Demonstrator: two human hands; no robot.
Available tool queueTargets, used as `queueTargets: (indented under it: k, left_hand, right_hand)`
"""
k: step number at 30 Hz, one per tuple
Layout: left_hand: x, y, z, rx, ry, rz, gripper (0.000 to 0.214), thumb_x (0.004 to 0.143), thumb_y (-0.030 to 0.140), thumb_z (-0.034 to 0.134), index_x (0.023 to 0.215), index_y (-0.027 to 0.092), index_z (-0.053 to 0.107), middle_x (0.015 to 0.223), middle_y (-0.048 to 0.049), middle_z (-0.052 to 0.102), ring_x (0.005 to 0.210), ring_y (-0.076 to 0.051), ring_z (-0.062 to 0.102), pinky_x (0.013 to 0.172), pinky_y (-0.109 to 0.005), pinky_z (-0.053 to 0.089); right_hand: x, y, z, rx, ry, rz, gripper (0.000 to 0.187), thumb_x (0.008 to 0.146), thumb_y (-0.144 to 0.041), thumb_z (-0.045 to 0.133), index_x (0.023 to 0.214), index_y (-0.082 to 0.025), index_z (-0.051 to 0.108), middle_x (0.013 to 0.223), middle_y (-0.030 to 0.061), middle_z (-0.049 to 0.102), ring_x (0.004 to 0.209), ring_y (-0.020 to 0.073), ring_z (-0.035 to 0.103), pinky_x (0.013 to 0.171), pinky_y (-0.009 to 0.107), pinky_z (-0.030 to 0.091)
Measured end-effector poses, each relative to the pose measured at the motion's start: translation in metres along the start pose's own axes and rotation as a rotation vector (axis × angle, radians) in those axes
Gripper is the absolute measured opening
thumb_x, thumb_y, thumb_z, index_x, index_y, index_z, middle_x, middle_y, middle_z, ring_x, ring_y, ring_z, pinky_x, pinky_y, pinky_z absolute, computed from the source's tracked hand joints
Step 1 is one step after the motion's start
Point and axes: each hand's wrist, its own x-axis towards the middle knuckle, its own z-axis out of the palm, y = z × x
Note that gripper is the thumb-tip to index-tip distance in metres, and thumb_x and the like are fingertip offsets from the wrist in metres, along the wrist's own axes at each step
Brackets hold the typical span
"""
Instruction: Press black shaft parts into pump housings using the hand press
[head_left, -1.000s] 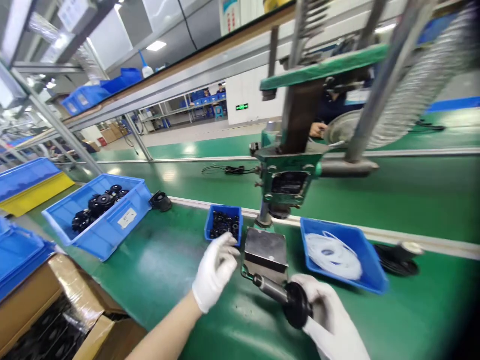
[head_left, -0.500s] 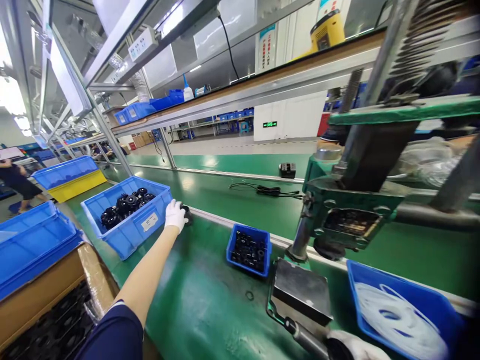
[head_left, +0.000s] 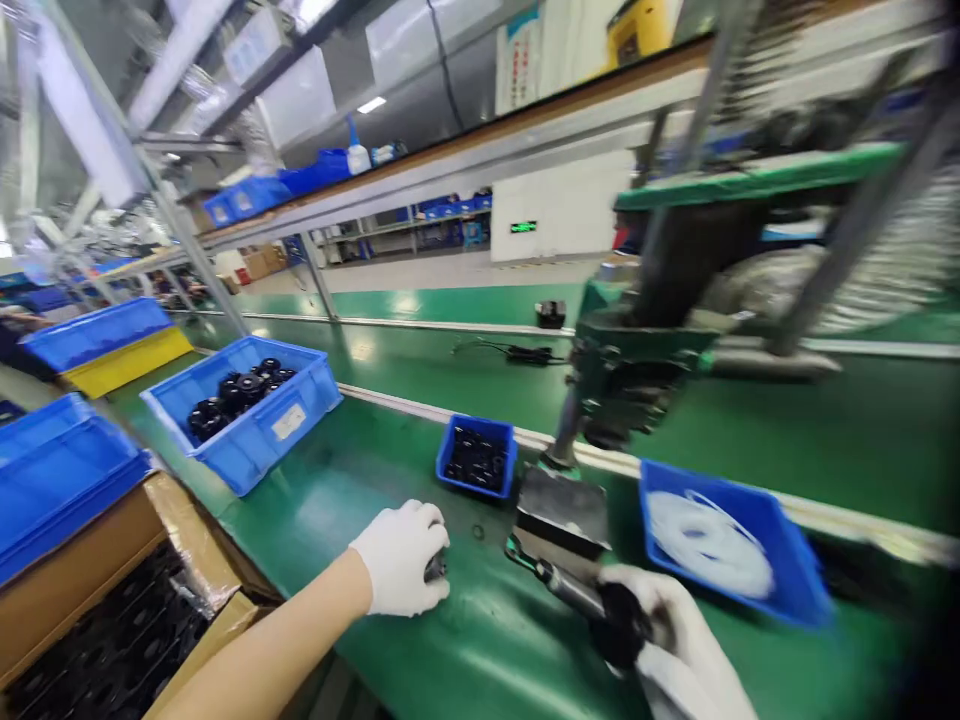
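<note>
My left hand point(head_left: 405, 560), in a white glove, is over the green bench at centre with its fingers curled round a small dark part point(head_left: 435, 567), mostly hidden by the glove. At lower right my right hand point(head_left: 686, 640), also gloved, grips a black round part point(head_left: 621, 625). Just beyond that part, a grey cylindrical rod point(head_left: 574, 592) reaches toward the metal block point(head_left: 562, 505) at the foot of the green press point(head_left: 630, 370). Closest to my left hand is a small blue bin point(head_left: 476, 455) of little black parts.
A larger blue crate point(head_left: 259, 445) at left holds black round parts. An open cardboard box point(head_left: 180, 530) with black parts stands at lower left. Right of the press, a blue bin point(head_left: 795, 570) contains a white coil point(head_left: 709, 545). A small black ring point(head_left: 478, 532) lies on the bench.
My left hand has come away from the large crate, toward me and to the right, with a dark part. My right hand has risen further into view, holding the black round part.
</note>
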Motion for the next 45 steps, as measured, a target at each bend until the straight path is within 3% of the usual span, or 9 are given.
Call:
queueTargets:
  k: [5, 10, 20, 24, 29, 32, 38, 42, 45]
  left_hand:
    - [0.003, 0.031, 0.006, 0.025, -0.082, 0.065, 0.017, 0.088, 0.037, 0.054, 0.092, 0.023, 0.062, 0.102, -0.0068, 0.062, 0.092, -0.028, 0.06, 0.075, -0.039, 0.05]
    - [0.007, 0.051, 0.01, 0.059, -0.109, 0.167, 0.015, 0.088, 0.028, 0.049, 0.094, 0.023, 0.062, 0.098, -0.0068, 0.061, 0.09, -0.028, 0.06, 0.074, -0.04, 0.049]
    - [0.005, 0.058, 0.011, 0.127, -0.089, 0.13, 0.025, 0.093, 0.037, 0.043, 0.088, 0.021, 0.062, 0.093, -0.0095, 0.063, 0.084, -0.031, 0.062, 0.067, -0.042, 0.051]
    - [0.002, 0.045, 0.017, -0.274, 0.106, 0.136, 0.02, 0.092, 0.037, 0.05, 0.095, 0.022, 0.063, 0.096, -0.0064, 0.066, 0.089, -0.027, 0.063, 0.081, -0.041, 0.051]
    - [0.0, 0.05, 0.036, -1.261, 0.659, -0.025, 0.023, 0.095, 0.039, 0.048, 0.1, 0.023, 0.064, 0.107, -0.0051, 0.067, 0.102, -0.024, 0.063, 0.093, -0.037, 0.049]
    - [0.004, 0.064, 0.043, -1.578, 0.743, -0.039, 0.029, 0.097, 0.04, 0.044, 0.099, 0.02, 0.065, 0.106, -0.0065, 0.068, 0.101, -0.024, 0.064, 0.094, -0.037, 0.049]
    - [0.009, 0.073, 0.041, -1.611, 0.743, 0.119, 0.026, 0.093, 0.04, 0.051, 0.097, 0.018, 0.065, 0.105, -0.0087, 0.066, 0.102, -0.026, 0.064, 0.092, -0.041, 0.051]
    - [0.005, 0.071, 0.037, -1.479, 0.707, 0.195, 0.025, 0.092, 0.039, 0.053, 0.1, 0.019, 0.065, 0.107, -0.0101, 0.065, 0.101, -0.029, 0.065, 0.092, -0.046, 0.05]
    - [0.002, 0.072, 0.038, -1.338, 0.669, 0.289, 0.024, 0.091, 0.038, 0.054, 0.104, 0.02, 0.065, 0.108, -0.0114, 0.065, 0.103, -0.031, 0.064, 0.091, -0.049, 0.049]
  right_hand:
    - [-0.008, -0.017, 0.014, 0.193, 0.003, -0.066, 0.038, 0.064, -0.032, 0.081, 0.084, -0.023, 0.05, 0.088, 0.0, 0.051, 0.062, 0.0138, 0.045, 0.042, 0.02, 0.043]
    - [-0.013, -0.032, 0.014, 0.211, 0.042, -0.13, 0.037, 0.059, -0.021, 0.077, 0.082, -0.022, 0.047, 0.085, -0.0014, 0.048, 0.064, 0.013, 0.044, 0.043, 0.018, 0.041]
    - [-0.04, -0.048, 0.01, 0.387, 0.061, -0.121, 0.031, 0.063, -0.02, 0.067, 0.084, -0.024, 0.045, 0.087, -0.0031, 0.05, 0.052, 0.0101, 0.044, 0.043, 0.022, 0.038]
    - [-0.045, -0.046, 0.007, 0.435, 0.064, -0.122, 0.028, 0.065, -0.02, 0.064, 0.085, -0.024, 0.044, 0.088, -0.003, 0.05, 0.053, 0.0105, 0.044, 0.045, 0.023, 0.037]
    - [-0.053, -0.048, 0.011, 0.321, 0.064, -0.136, 0.032, 0.064, -0.022, 0.07, 0.084, -0.024, 0.045, 0.087, -0.0019, 0.049, 0.062, 0.0135, 0.045, 0.049, 0.023, 0.038]
    - [-0.059, -0.046, 0.019, 0.158, 0.069, -0.155, 0.035, 0.062, -0.026, 0.076, 0.081, -0.023, 0.046, 0.084, -0.0007, 0.049, 0.074, 0.0169, 0.044, 0.063, 0.025, 0.041]
    - [-0.065, -0.035, 0.028, 0.064, 0.026, -0.161, 0.037, 0.067, -0.032, 0.075, 0.08, -0.023, 0.042, 0.082, -0.0008, 0.045, 0.073, 0.0174, 0.042, 0.064, 0.026, 0.038]
    - [-0.063, -0.034, 0.028, -0.005, 0.026, -0.192, 0.03, 0.065, -0.024, 0.066, 0.079, -0.023, 0.04, 0.082, -0.0006, 0.044, 0.071, 0.0171, 0.041, 0.062, 0.027, 0.036]
    - [-0.062, -0.038, 0.031, -0.209, 0.024, -0.231, 0.025, 0.062, -0.016, 0.057, 0.077, -0.023, 0.039, 0.081, -0.0002, 0.044, 0.07, 0.0177, 0.041, 0.061, 0.028, 0.035]
